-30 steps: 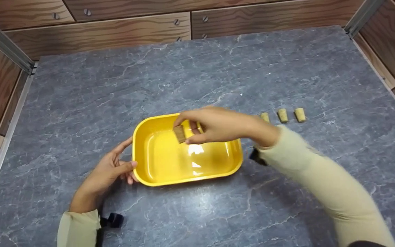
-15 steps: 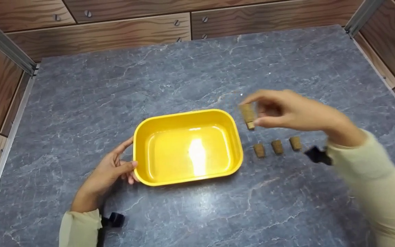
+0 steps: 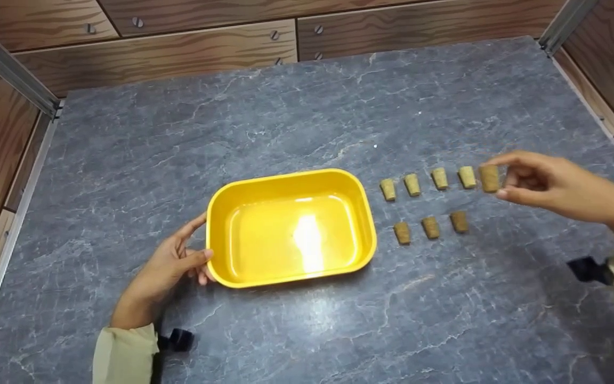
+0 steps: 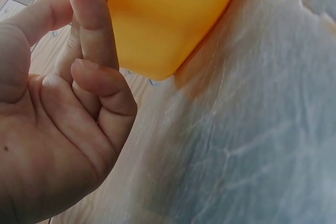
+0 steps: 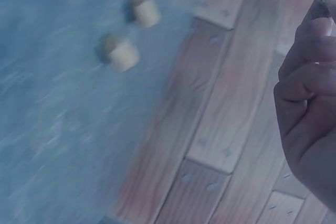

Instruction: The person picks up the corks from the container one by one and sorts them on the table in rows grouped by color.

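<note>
My left hand (image 3: 171, 258) grips the left end of a yellow plastic tub (image 3: 291, 280), its thumb at the rim and the other fingers along the outer wall. In the left wrist view the tub's side (image 4: 157, 30) rises beyond the curled fingers. My right hand (image 3: 557, 186) pinches a cork stopper (image 3: 490, 179) between thumb and fingertips, at the right end of a row of paler corks (image 3: 439, 178). Nearer me lies a second row, of three darker corks (image 3: 430, 228). The right wrist view catches the right hand (image 5: 310, 93) at its edge, the held cork mostly cut off.
The grey marbled tabletop (image 3: 221, 133) spreads around the tub. Wood-patterned panels (image 3: 205, 50) wall off the back, with more along both sides. A black wrist-camera mount (image 3: 179, 340) sits beside the left sleeve, another (image 3: 587, 269) beside the right.
My right hand has carried the cork from above the tub rightward, over the pale row, to that row's right end. The left hand and the tub have stayed nearly still.
</note>
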Available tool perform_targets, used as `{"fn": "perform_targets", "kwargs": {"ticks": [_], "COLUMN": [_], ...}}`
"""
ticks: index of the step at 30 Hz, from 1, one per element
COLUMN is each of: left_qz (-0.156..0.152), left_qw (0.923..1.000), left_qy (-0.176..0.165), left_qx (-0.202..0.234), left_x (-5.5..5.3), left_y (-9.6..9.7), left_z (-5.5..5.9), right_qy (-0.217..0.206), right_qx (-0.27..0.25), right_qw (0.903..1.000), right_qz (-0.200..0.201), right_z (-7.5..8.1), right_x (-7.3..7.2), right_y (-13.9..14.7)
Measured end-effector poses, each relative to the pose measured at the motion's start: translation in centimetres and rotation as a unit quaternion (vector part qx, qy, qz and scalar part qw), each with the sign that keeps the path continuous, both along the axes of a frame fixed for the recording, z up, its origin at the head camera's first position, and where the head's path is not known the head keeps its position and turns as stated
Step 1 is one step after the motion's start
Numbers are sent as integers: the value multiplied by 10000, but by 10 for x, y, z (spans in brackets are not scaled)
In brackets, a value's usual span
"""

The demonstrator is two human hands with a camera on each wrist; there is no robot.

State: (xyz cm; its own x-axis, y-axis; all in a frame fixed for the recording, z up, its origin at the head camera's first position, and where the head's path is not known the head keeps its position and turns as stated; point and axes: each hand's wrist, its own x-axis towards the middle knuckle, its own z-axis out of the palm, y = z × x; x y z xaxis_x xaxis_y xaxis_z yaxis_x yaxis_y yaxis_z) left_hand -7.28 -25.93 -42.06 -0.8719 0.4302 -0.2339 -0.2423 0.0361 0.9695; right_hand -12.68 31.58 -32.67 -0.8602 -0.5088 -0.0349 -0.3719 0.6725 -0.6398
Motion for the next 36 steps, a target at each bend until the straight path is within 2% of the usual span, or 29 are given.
{"fn": "perform_targets", "kwargs": {"ticks": [7, 12, 22, 28, 36], "left_qz": [20, -13, -27, -46, -51], "left_qw": [10000, 10000, 9999, 10000, 9999], "left_qy": [-30, 15, 7, -2, 118], "left_qx": [7, -50, -154, -43, -96], "left_x": [-1, -1, -2, -1, -1], "left_y": [1, 1, 1, 0, 0], "left_z": [0, -1, 0, 0, -1], "right_qy": [-568, -975, -1561, -2008, -2155], "right_qx": [718, 1027, 984, 1146, 1235], "right_qw": [9935, 9854, 9799, 9712, 9673], "right_qz": [-682, -943, -762, -576, -516], "right_z": [-21, -28, -47, -53, -56], "right_x": [6, 7, 5, 0, -7], "right_y": [24, 33, 46, 47, 38]}}
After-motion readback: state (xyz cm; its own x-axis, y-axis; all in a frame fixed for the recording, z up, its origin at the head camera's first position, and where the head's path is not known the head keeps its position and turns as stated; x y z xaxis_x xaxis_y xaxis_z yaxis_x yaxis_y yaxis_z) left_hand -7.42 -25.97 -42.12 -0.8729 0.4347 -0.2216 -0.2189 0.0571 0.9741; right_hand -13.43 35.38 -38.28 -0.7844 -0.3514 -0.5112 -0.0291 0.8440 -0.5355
